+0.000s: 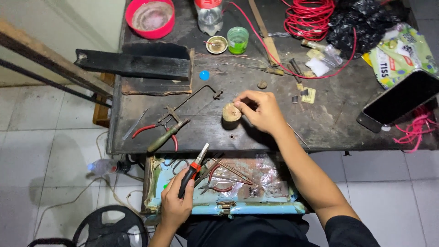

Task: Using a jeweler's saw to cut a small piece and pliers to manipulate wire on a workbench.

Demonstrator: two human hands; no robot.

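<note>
Head view: dark scuffed workbench point(338, 119), pale tiled floor point(50, 151).

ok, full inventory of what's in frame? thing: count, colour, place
workbench: 1, dark, centre
bowl: 1, red, bench top left
plastic bottle: 1, clear with red cap, top centre
small cup: 1, green, right of bottle
wire coil: 1, red, top right
plastic bag: 1, black, top right
phone: 1, black, bench right edge
bottle cap: 1, blue, bench left-centre
round lump: 1, tan, bench centre
red-handled pliers: 1, bench front left
drawer: 1, light blue, open below bench, tools inside
floor bottle: 1, clear, left of drawer
left hand: grips black-and-red pliers over drawer
right hand: fingers on the round lump
</note>
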